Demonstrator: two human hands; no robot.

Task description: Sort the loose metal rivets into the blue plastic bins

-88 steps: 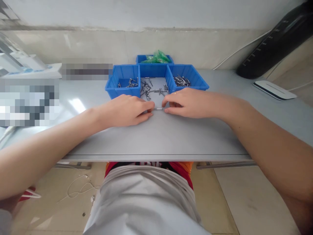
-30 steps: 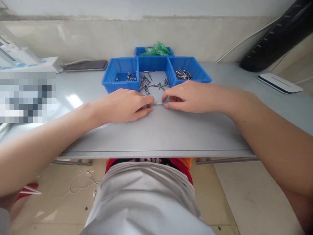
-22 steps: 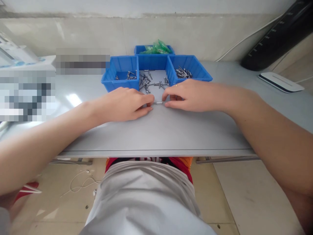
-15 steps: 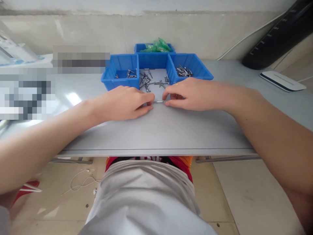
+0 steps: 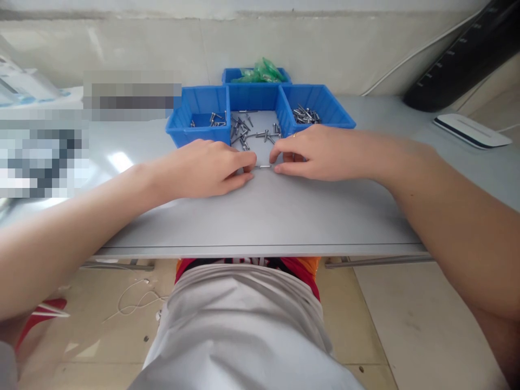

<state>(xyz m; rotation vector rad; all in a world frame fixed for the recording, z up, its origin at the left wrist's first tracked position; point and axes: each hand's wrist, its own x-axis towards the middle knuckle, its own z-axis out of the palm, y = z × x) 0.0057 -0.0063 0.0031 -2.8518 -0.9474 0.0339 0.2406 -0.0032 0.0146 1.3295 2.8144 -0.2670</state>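
Observation:
Between my hands is a small silver metal pin (image 5: 265,166), thin at its left end and thicker to the right, lying low over the table. My left hand (image 5: 213,168) has its fingertips closed around the thin left end, which they partly hide. My right hand (image 5: 311,154) is curled at the other end with thumb and forefinger a little apart, and nothing shows between them. Whether its thumb touches the pin I cannot tell. Just beyond the hands, several loose metal pins (image 5: 266,135) are scattered on the grey table (image 5: 260,216).
A blue bin (image 5: 199,134) at left and another blue bin (image 5: 331,108) at right hold metal pieces. Behind them a blue bin (image 5: 255,96) contains green plastic bags (image 5: 264,71). A white flat device (image 5: 471,130) and a black cylinder (image 5: 450,59) stand at right.
The hands and the pin keep nearly the same positions relative to each other. The whole view has shifted very slightly.

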